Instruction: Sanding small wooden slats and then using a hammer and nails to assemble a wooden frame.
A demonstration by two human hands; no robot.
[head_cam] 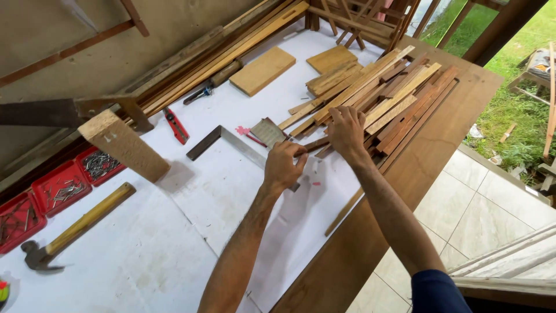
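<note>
My left hand [283, 165] is closed around the near end of a dark wooden strip [317, 144] on the white-covered table [145, 249]. Just beyond it, my right hand [346, 132] presses down on the same strip at the edge of a pile of several wooden slats [394, 93]. A metal try square [223, 142] with a dark handle lies just left of my left hand. A small grey sanding pad [267, 131] and a red pencil [249, 136] lie next to the square.
A claw hammer [75, 229] lies at the near left. Red trays of nails [58, 185] sit along the left edge. A wooden block [124, 145], a red utility knife [175, 125], flat boards [263, 69] and long battens [231, 46] lie farther back. The table's bare wooden edge [417, 168] drops to a tiled floor.
</note>
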